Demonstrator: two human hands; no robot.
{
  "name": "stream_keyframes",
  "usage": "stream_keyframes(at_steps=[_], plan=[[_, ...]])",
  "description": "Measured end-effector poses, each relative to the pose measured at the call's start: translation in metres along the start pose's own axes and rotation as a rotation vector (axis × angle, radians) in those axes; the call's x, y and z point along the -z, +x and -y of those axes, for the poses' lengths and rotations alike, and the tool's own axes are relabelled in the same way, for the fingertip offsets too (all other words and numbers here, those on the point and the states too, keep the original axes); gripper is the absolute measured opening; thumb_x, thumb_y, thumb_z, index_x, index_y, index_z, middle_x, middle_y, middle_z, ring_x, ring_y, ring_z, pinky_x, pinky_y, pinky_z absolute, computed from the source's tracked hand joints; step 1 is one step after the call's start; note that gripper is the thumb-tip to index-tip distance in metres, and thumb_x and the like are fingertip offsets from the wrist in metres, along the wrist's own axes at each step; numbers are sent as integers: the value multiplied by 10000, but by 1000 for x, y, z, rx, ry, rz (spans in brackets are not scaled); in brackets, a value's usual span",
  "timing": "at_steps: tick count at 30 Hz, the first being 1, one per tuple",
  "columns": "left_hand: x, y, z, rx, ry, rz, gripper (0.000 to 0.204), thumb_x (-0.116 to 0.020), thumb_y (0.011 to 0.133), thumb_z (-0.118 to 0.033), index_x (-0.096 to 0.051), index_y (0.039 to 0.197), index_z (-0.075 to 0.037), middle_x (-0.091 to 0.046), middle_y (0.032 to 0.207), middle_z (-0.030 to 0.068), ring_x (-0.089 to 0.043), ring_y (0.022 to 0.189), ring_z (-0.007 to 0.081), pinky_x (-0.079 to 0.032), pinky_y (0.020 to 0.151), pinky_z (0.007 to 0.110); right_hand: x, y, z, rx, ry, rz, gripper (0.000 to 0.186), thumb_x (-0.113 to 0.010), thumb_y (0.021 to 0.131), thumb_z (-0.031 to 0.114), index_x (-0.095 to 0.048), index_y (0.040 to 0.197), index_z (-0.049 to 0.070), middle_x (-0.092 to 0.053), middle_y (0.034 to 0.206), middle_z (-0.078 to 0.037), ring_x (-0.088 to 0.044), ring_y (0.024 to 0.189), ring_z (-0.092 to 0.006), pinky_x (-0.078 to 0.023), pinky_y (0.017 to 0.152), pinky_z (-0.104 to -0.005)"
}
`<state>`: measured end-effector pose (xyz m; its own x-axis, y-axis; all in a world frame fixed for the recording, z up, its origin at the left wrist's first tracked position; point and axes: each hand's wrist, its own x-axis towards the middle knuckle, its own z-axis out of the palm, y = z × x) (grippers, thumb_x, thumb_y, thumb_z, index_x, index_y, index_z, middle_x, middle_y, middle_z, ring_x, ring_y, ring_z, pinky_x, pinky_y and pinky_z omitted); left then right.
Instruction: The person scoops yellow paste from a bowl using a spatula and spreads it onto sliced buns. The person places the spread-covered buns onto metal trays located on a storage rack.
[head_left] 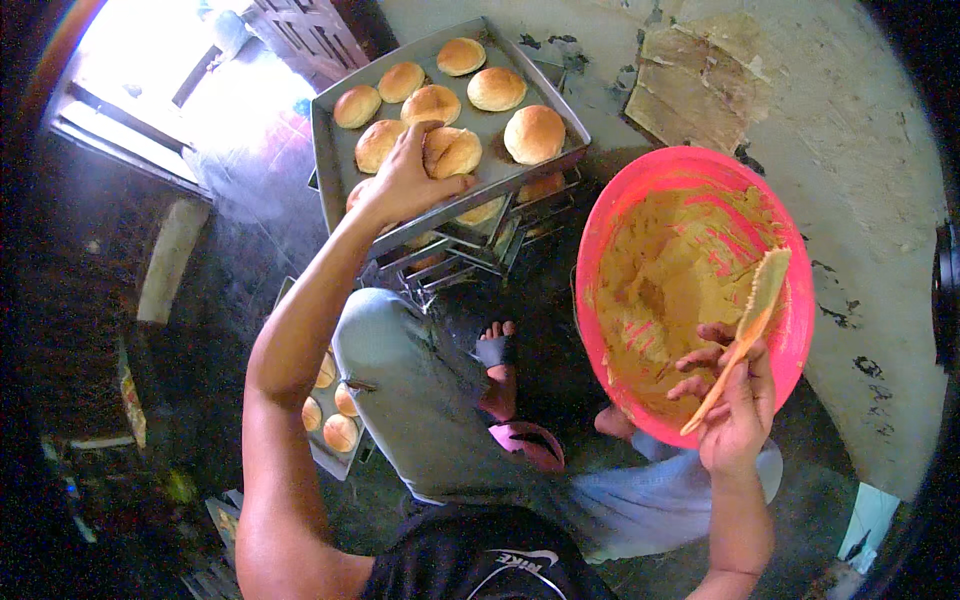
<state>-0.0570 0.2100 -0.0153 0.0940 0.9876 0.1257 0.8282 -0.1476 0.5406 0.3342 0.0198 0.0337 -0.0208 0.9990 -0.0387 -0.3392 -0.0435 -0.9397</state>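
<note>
- Your left hand (405,180) gripped a bun (452,152) on the tray (330,135), upper centre of frame.
- Your right hand (735,405) clamped a spreader (752,315) over the pink bowl (790,330).
- Other buns looked unfilled; most work remained.

Bright doorway (150,80), dark floor (90,300), peeling wall (860,150)
</note>
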Motion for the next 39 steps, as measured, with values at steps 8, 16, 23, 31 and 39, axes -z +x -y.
stream_keyframes(at_steps=[8, 16, 23, 31, 39], plan=[[-46, 67, 5, -272, 246, 33, 713, -647, 824, -492, -499, 1305, 12, -535, 1238, 262, -474, 1195, 397, -391, 1004, 469, 27, 4, 6, -12, -14, -109, 380, -525, 979, 308, -461, 1153, -24, -490, 1213, -266, -642, 896, -328, -616, 609, -415], [-89, 145, -19, -145, 48, 320, 643, -659, 799, -508, -576, 1190, -4, -599, 1125, 214, -573, 1068, 332, -456, 905, 417, 34, 6, 25, -72, -3, -107, 415, -599, 938, 350, -458, 1092, -9, -492, 1204, -260, -643, 886, -328, -602, 616, -428], [-77, 118, -37, -364, -36, 368, 610, -764, 688, -193, -538, 1229, -24, -613, 1148, 176, -611, 1050, 290, -511, 853, 385, 44, -7, 27, -68, 3, -117, 452, -602, 933, 371, -447, 1144, 3, -495, 1205, -266, -641, 885, -324, -592, 655, -426], [-60, 106, -44, -344, 149, 364, 614, -786, 651, -144, -555, 1205, -17, -610, 1109, 143, -605, 1028, 285, -492, 888, 369, 40, -11, 33, -19, 32, -133, 310, -572, 945, 279, -470, 1040, 2, -475, 1205, -262, -611, 896, -265, -594, 639, -385], [-45, 131, -25, -534, 205, 347, 309, -691, 704, -62, -588, 994, -30, -588, 1045, 116, -601, 983, 301, -484, 846, 382, 43, -9, 27, 3, -32, -120, 334, -577, 942, 330, -491, 1031, 20, -534, 1214, -293, -638, 871, -318, -574, 681, -415]])
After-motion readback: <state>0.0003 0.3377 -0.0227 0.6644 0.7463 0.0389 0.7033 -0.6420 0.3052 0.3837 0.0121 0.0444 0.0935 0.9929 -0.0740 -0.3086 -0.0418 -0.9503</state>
